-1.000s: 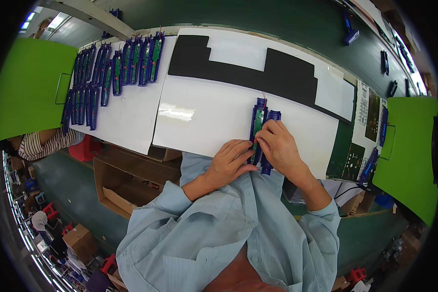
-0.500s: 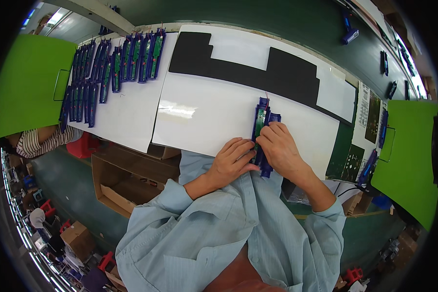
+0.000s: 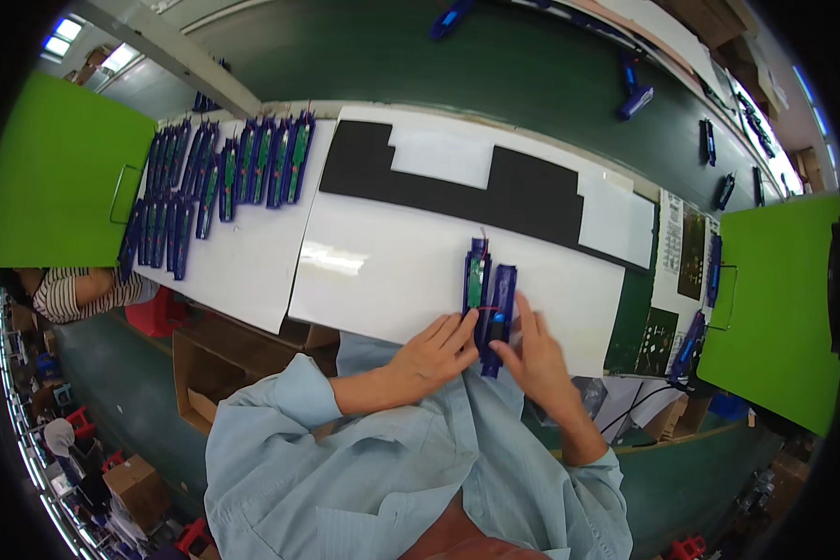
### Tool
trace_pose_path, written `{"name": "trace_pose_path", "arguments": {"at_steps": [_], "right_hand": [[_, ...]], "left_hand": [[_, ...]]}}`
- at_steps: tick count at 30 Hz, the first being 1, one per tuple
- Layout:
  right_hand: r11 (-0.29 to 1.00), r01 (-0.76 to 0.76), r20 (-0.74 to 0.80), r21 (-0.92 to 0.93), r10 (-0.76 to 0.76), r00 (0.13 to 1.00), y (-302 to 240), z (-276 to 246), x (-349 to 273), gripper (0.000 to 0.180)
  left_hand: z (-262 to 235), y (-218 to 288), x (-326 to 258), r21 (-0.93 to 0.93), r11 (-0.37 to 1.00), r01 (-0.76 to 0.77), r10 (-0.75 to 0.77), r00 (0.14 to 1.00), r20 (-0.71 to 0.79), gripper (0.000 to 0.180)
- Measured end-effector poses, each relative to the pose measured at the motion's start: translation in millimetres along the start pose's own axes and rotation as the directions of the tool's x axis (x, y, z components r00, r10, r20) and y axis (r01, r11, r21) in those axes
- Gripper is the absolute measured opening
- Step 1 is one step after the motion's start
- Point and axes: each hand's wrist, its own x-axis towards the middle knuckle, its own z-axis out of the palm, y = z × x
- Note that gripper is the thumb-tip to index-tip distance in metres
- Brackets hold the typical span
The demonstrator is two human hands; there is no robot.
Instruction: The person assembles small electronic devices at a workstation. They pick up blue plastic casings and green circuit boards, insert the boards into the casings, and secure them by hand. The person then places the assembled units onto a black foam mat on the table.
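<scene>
A blue plastic housing half (image 3: pixel 471 280) with a green circuit board (image 3: pixel 476 276) in it lies at the front edge of the white work surface, a red wire rising from its far end. My left hand (image 3: pixel 431 355) grips its near end, fingertips on the board side. Close beside it on the right is a second blue housing half (image 3: pixel 505 291), with a dark part inside and a short red wire crossing between the two. My right hand (image 3: pixel 539 362) has its thumb on this second half and its fingers along the right edge; the fingers are slightly blurred.
Rows of blue housings with green boards (image 3: pixel 275 163) lie at the left. A black cut-out mat (image 3: pixel 439 201) lies beyond my hands. Green panels (image 3: pixel 61 177) stand at both ends. Beyond is a dark green belt (image 3: pixel 495 79) carrying blue pieces; another person's striped sleeve (image 3: pixel 65 291) shows at left.
My right hand has moved off the board to the second housing half, which now lies more openly alongside the first. The view has tilted, so the table sits lower.
</scene>
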Motion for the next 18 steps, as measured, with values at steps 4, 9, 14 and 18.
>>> {"name": "trace_pose_path", "arguments": {"at_steps": [4, 9, 14, 18], "right_hand": [[0.929, -0.033, 0.052, 0.369, 0.015, 0.999, 2, -22, 15, 0.073], [0.953, 0.094, -0.050, 0.288, -0.084, 0.995, -30, -69, 71, 0.058], [0.895, 0.067, -0.166, 0.440, 0.007, 0.986, -16, -102, 101, 0.058], [0.960, 0.057, -0.293, 0.274, 0.027, 0.956, 9, -140, 169, 0.049]], "left_hand": [[-35, -11, 19, -0.082, 0.993, -0.085, 0.085, 0.996, 0.001, 0.028], [-99, -33, 66, -0.175, 0.979, -0.103, 0.097, 0.994, -0.046, 0.025], [-134, -65, 106, -0.179, 0.965, -0.190, 0.163, 0.975, -0.154, 0.024], [-137, -136, 178, -0.060, 0.975, -0.212, 0.198, 0.963, -0.182, 0.018]]}}
